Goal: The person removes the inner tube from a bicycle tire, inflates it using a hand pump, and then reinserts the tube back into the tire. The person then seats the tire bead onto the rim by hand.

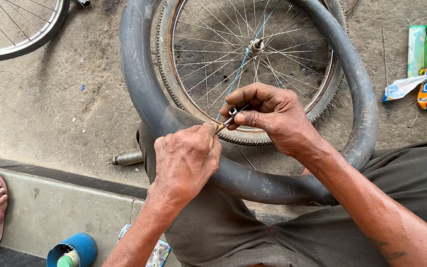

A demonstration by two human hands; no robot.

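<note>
Over inner tube (147, 94) | valve stem (226, 122) pinched between left hand (186, 160) and right hand (268, 114) fingers

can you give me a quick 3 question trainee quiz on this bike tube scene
1. True or false: the inner tube lies draped over the person's lap and loops round the spoked wheel.
2. Which hand pinches the small metal valve part? A) left hand B) right hand C) neither
3. Fill in: the blue cup sits at the ____ left of the view.

Key: 1 true; 2 B, though the left hand's fingertips meet the part's tip too; 3 bottom.
</note>
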